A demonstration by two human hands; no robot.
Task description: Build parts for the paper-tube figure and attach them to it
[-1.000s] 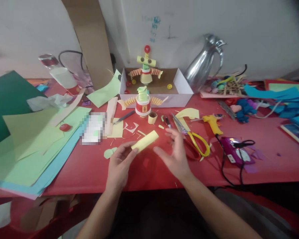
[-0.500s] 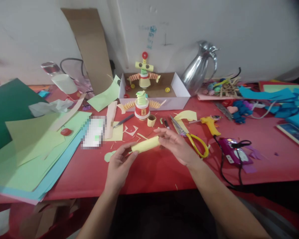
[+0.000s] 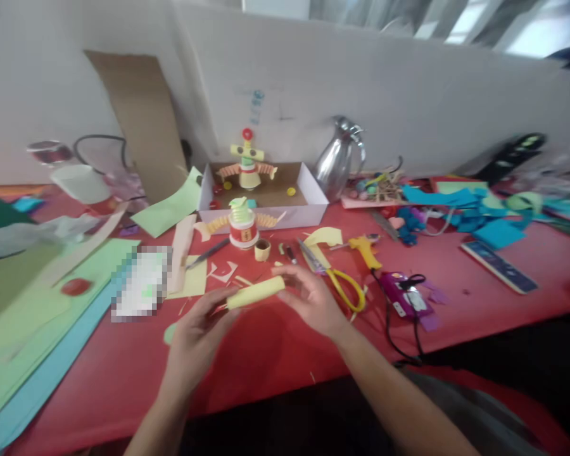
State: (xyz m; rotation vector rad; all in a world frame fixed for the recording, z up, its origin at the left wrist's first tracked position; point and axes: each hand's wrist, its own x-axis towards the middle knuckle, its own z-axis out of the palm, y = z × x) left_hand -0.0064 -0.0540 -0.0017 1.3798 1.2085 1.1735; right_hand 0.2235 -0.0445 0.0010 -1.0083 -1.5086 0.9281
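Hands (image 3: 256,310) gripping yellow paper roll (image 3: 255,293), cluttered red table (image 3: 275,342), white wall (image 3: 408,107) behind

The roll (image 3: 255,294) I hold is pale yellow, over a red counter (image 3: 275,342). Right of the roll, the scissors (image 3: 335,277) have yellow handles, the glue gun (image 3: 367,251) is yellow, and a purple gadget (image 3: 403,295) trails a black cord. Beyond the roll stands a white box (image 3: 261,196) with a brown floor, and a red-banded, green-topped figure (image 3: 242,225). Left of the roll lie green and blue sheets (image 3: 38,323).
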